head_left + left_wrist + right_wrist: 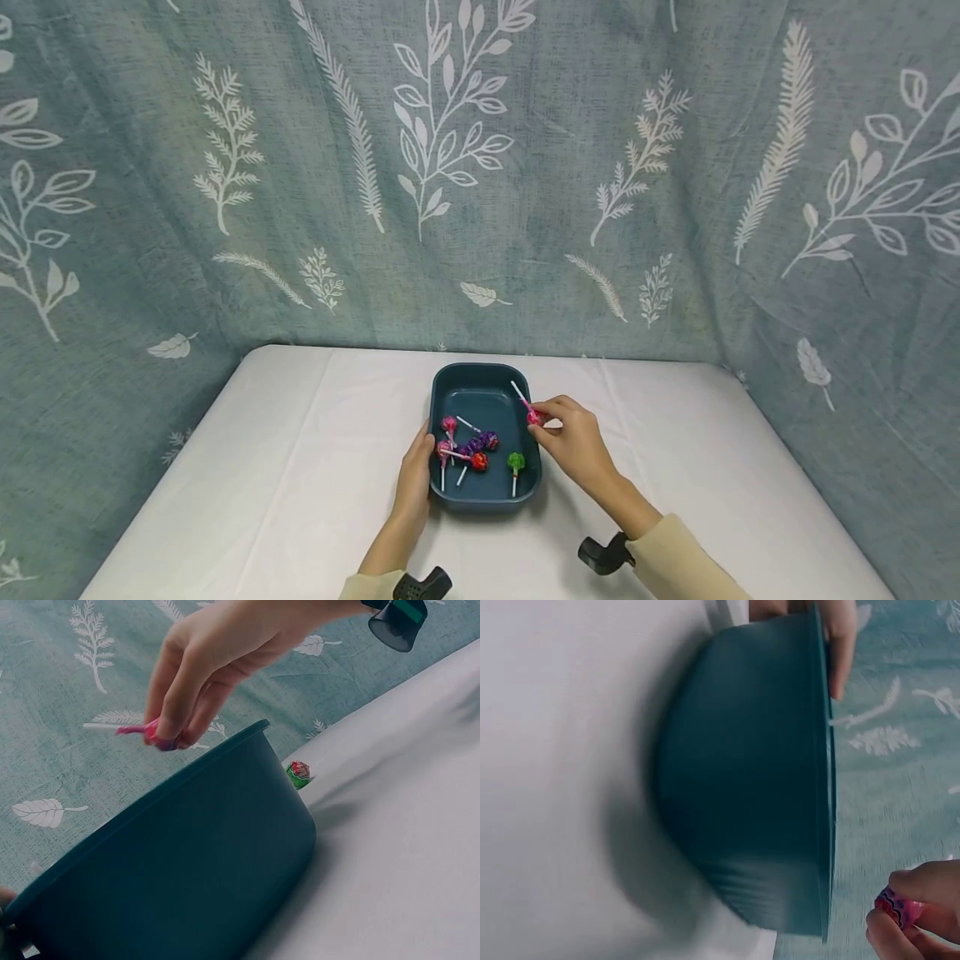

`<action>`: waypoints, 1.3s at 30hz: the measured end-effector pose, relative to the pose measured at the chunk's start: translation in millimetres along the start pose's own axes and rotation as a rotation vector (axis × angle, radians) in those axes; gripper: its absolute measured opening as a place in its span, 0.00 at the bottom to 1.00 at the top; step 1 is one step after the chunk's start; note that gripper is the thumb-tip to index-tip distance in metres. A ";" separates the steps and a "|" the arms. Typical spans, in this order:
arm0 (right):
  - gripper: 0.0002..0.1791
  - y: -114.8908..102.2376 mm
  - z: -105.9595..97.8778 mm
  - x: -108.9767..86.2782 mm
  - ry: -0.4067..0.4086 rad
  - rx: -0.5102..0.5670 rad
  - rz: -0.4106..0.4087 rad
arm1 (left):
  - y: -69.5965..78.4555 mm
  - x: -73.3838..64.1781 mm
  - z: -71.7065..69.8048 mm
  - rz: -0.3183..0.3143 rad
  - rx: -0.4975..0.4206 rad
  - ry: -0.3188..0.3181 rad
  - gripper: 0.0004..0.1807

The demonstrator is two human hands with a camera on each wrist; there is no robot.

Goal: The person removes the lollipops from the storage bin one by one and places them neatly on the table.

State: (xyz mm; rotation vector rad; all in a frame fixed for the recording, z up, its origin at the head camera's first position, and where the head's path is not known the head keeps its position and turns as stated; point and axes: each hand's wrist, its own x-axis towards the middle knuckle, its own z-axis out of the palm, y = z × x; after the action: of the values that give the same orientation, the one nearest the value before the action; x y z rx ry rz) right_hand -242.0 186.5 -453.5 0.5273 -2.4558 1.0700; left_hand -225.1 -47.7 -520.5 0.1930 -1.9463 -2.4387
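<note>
My left hand [412, 479] holds the left side of a dark teal bin [480, 506], thumb [841, 664] over the rim and fingers against the outer wall. With my right hand [573, 442] I pinch a pink-wrapped lollipop [534, 417] by its candy head, over the bin's right rim. Its white stick points up and to the left in the head view. Inside the bin, several lollipops lie bunched at the left: pink ones [448, 423], purple ones [489, 439] and a red-orange one [478, 461]. A green lollipop [516, 461] lies apart at the near right.
The bin stands on a table with a white cloth [300, 467]. Leaf-patterned green-blue curtains [480, 167] hang behind and at both sides. A green-and-red wrapped candy [298, 772] shows past the bin's edge in the left wrist view. Each wrist wears a black camera mount [603, 554].
</note>
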 end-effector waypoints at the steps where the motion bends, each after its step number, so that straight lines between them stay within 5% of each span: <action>1: 0.15 2.3 -2.7 -0.7 0.014 -0.003 0.003 | 0.1 0.0 0.2 -0.002 -0.002 0.002 0.28; 23: 0.14 67.4 -62.5 -36.2 0.224 -0.196 0.219 | 0.0 -1.0 1.6 -0.017 0.002 0.015 0.28; 39: 0.12 93.2 -57.7 -45.4 0.123 -0.267 0.314 | -1.7 -0.5 1.4 -0.008 0.003 0.010 0.28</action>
State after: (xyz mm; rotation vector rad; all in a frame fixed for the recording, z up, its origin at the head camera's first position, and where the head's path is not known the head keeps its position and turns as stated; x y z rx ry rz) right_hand -236.8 297.1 -496.3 -0.0079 -2.5690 0.8349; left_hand -224.6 -45.9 -521.8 0.2136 -1.9493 -2.4351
